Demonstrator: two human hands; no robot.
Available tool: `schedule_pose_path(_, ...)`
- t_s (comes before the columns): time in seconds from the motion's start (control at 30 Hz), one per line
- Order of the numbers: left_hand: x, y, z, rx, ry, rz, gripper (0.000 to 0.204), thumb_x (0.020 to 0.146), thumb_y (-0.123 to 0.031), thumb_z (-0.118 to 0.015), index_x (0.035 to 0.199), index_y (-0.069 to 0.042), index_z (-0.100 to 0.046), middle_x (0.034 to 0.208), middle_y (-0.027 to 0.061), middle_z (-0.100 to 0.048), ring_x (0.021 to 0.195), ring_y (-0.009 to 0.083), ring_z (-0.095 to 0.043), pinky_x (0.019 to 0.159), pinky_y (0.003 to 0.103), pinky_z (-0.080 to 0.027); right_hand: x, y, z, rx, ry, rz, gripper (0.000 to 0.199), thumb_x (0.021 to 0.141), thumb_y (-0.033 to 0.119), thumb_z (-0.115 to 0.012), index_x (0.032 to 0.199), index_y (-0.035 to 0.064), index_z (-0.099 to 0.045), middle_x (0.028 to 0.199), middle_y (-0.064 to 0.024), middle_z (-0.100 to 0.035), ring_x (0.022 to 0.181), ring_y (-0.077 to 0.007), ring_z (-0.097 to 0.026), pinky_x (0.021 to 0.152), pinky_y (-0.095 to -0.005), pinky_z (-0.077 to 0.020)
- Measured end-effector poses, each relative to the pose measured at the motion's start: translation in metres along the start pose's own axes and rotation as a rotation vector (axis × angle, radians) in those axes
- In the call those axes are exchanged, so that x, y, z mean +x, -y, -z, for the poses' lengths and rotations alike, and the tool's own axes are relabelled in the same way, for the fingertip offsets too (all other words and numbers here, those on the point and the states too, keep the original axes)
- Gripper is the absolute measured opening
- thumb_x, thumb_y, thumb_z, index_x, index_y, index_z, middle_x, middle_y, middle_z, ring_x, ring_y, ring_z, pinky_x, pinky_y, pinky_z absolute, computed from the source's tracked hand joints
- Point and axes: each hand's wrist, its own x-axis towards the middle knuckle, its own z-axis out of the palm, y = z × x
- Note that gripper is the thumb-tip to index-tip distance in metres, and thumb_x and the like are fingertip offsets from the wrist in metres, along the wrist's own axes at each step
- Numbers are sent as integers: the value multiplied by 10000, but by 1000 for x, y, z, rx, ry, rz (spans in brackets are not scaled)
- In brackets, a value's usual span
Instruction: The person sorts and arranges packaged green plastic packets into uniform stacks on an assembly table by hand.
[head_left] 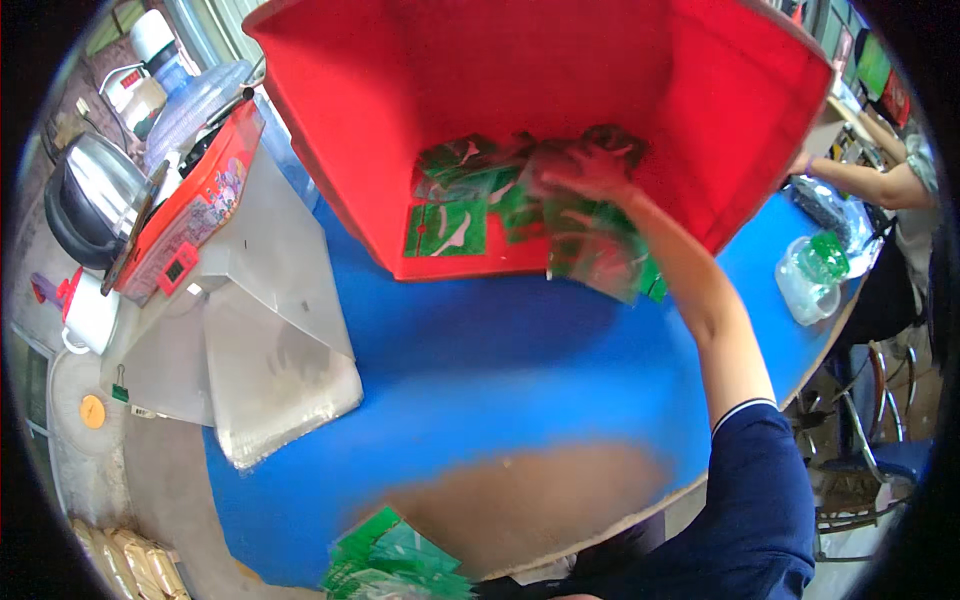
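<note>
Red plastic fills the top of the view: a big red plastic tub (560, 90) tipped on its side on the blue round bench (480, 350), its open mouth facing the person. The right hand (590, 170) reaches straight into it, arm stretched up and away from the body, and rests among a loose heap of small green-printed clear packets (470, 205) lying against the tub's lower wall. The fingers look curled around a clump of those packets, though motion blur keeps me from telling how tightly they close. Most packets lie just left of the hand; a few spill over the tub's lip below the wrist. The left hand is out of view. Another pile of green packets (395, 565) sits at the bench's near edge, close to the body.
</note>
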Motion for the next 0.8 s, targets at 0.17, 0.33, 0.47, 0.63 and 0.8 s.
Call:
schedule_pose_path(0.17,-12,-61,-110,-208,219,-414,776,769,-124,-711,1456,-4,-372,1413,156,-496,1284,347,-504,1101,502,-408,-101,83,35,65,-36,-107,955,657,867,-605,1399,268,-558,1406,-179,-506,1355,-409,-411,1109,-674,-255)
schedule_pose_path(0.33,-20,-77,-120,-368,429,-467,768,794,-3,-718,1472,-24,-358,1371,110,-541,1261,288,-531,1094,471,-416,-164,170,99,94,26,-60,1026,677,857,-600,1444,183,-507,1483,-246,-390,1408,-487,-296,1115,-720,-178)
schedule_pose_path(0.47,-18,-59,-118,-447,532,-340,708,824,-50,-732,1452,-32,-406,1369,104,-556,1270,284,-532,1110,466,-403,-193,211,111,265,153,3,911,789,746,-621,1450,138,-468,1492,-259,-374,1433,-482,-260,1134,-681,-199)
schedule_pose_path(0.63,-38,-23,-90,-745,729,25,664,842,-130,-748,1432,-26,-462,1474,172,-490,1383,376,-429,1186,553,-309,-219,240,228,541,7,-23,616,950,459,-602,1356,3,-515,1318,-270,-553,1280,-453,-471,1091,-540,-354)
schedule_pose_path(0.8,-41,2,-118,-726,876,181,686,819,-120,-777,1422,-29,-463,1409,131,-552,1353,330,-477,1163,547,-349,-386,225,272,105,273,197,543,978,385,-558,1378,20,-522,1429,-226,-492,1390,-450,-377,1165,-578,-249)
